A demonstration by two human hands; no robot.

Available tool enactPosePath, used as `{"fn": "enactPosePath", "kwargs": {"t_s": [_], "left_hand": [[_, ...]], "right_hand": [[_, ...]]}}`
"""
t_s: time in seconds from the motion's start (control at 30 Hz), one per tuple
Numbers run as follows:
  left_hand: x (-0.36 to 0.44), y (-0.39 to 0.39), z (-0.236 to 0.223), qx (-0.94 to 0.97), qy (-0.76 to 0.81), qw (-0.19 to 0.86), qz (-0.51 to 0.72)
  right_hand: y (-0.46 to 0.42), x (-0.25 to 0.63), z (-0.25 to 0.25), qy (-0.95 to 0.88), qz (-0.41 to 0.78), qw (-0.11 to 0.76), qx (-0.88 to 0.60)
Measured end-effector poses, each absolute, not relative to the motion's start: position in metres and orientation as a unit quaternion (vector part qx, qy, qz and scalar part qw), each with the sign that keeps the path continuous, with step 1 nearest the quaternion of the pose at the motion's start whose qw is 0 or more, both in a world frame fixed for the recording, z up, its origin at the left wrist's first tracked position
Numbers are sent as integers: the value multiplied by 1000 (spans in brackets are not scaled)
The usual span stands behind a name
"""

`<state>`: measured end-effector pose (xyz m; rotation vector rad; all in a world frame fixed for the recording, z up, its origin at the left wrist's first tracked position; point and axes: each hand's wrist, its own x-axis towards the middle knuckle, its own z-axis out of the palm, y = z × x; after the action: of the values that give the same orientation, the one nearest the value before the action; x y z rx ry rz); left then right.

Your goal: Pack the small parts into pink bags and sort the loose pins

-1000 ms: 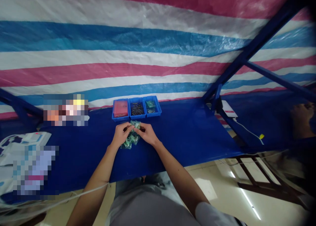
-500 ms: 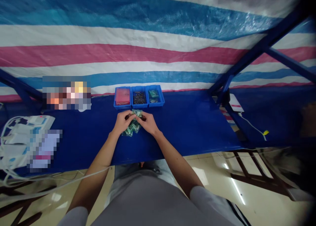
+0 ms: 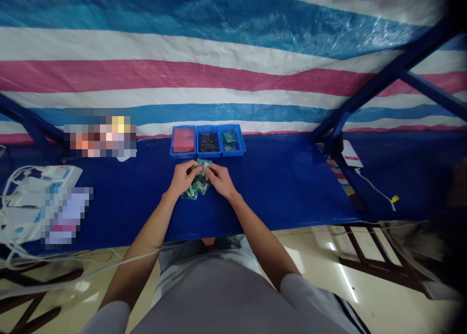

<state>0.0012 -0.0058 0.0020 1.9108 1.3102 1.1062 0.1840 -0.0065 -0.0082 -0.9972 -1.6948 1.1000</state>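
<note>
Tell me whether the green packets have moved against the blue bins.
No, the green packets sit just in front of the middle bin, as earlier; only the view shifted.

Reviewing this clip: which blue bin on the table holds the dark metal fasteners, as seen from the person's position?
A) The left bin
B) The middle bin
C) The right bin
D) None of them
B: the middle blue bin is filled with dark metal fasteners, while its neighbours hold a red packet and green packets.

A loose bunch of small green-and-clear plastic packets (image 3: 196,189) lies crumpled on the blue tabletop (image 3: 277,193).
</note>
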Motion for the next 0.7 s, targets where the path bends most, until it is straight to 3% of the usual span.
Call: {"fn": "enactPosePath", "kwargs": {"t_s": [0.7], "left_hand": [[2, -7, 1, 724, 487, 284, 398]], "right_hand": [[-6, 185, -8, -694, 425, 429, -392]]}}
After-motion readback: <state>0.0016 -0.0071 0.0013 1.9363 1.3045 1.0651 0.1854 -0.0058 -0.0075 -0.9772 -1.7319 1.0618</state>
